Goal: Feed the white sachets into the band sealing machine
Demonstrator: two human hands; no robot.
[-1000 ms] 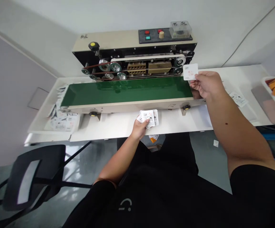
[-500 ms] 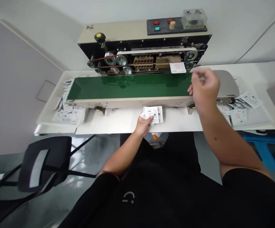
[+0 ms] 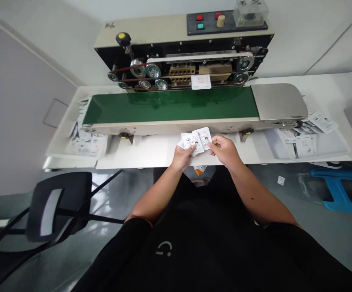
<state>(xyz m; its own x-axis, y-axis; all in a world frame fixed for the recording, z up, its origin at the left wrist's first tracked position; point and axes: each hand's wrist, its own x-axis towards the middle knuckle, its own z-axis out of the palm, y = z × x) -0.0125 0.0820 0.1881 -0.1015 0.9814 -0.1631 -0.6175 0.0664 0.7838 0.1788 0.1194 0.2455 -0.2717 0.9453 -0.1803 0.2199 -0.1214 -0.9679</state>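
the stack of small white printed sachets [image 3: 192, 140] is in the person's hands, just over the near part of the worktop [image 3: 151, 156], and its top sachets splay apart a little. the left hand [image 3: 182, 158] clamps the stack, wrapped around its lower edge. the right hand [image 3: 224, 152] is just beside it, so the hands are nearly together, and its fingertips [image 3: 210, 145] pinch the right edge of the top sachet. the step in hand looks like parting one sachet from the stack. the next move seems to call for a clean hold on a single edge, since the sachets lie close and could drag one another along.

straight ahead of the hands runs the green belt [image 3: 169, 106] of a band sealer [image 3: 182, 61], with one loose sachet [image 3: 201, 82] at the belt's far edge, against the sealing section. to the right of the right hand, a steel plate [image 3: 278, 101] sits at the belt's end, with a tray [image 3: 331, 150] of scattered sachets [image 3: 303, 140] just past it. to the left of the left hand, more sachets [image 3: 86, 146] lie heaped beyond the belt's other end.
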